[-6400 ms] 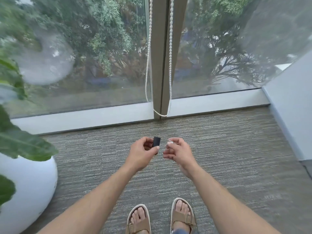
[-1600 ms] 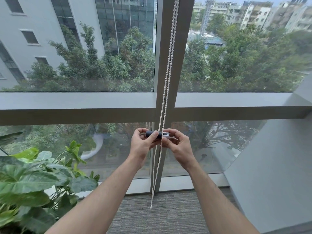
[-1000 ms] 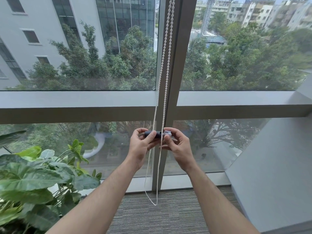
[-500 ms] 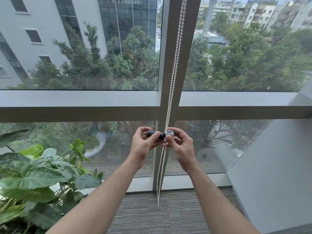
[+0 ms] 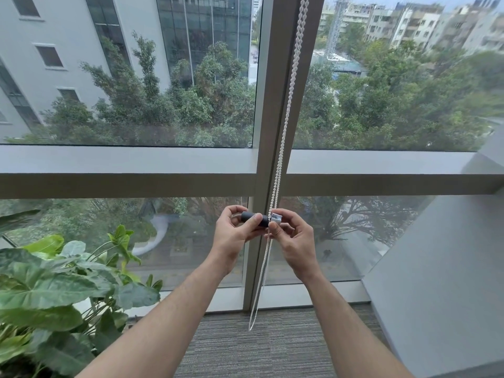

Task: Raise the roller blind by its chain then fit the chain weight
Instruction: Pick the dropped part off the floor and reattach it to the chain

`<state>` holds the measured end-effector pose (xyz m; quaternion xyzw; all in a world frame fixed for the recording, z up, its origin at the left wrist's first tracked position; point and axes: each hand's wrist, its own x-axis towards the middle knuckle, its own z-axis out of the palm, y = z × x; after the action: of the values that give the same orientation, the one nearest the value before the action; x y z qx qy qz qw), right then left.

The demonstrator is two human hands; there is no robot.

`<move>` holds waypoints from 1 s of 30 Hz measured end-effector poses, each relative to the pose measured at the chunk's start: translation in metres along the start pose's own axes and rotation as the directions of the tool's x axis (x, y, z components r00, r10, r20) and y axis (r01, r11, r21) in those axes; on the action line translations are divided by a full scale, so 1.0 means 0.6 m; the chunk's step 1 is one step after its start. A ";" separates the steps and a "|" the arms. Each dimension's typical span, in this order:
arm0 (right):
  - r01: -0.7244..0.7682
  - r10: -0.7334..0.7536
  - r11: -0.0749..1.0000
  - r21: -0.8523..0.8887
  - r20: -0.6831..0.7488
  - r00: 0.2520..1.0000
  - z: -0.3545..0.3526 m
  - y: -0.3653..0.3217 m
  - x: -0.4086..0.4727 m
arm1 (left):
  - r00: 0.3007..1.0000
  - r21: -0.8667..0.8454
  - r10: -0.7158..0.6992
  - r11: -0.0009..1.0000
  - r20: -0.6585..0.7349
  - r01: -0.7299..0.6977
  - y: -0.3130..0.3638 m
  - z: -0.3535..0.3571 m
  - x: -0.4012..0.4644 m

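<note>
Here, the white beaded chain [image 5: 283,137] is hanging down the smooth window post [image 5: 268,105], its top cut off. The left hand [image 5: 231,236] is pinching the dark cylindrical chain weight [image 5: 255,218] at the chain; the right hand [image 5: 293,237] is gripping its pale clip end, partly hidden.

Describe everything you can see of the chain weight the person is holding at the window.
The chain weight is a small dark cylinder, matte like plastic or rubber, lying level in front of the window post. A pale, clear-looking clip sits at its right end. The left hand pinches the dark body; the right hand holds the clip end. The white bead chain hangs down at the join.
</note>
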<state>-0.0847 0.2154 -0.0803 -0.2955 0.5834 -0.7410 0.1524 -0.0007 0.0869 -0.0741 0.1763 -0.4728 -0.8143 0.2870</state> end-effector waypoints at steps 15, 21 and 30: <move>-0.024 0.024 0.993 -0.116 -0.006 1.000 -0.009 -0.002 0.004 | 1.000 -0.021 0.028 0.999 0.001 -0.028 -0.002 0.007 0.002; -0.030 0.031 0.993 -0.118 0.011 0.999 -0.008 -0.006 0.007 | 0.999 -0.014 0.033 0.999 0.012 -0.033 0.001 0.007 0.002; -0.040 0.045 0.988 -0.149 0.027 0.999 -0.007 -0.011 0.012 | 0.999 -0.023 0.031 0.999 0.016 -0.031 -0.003 0.001 0.008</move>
<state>-0.0920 0.2163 -0.0729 -0.3047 0.6407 -0.6876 0.1546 -0.0053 0.0850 -0.0756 0.1588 -0.4687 -0.8164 0.2977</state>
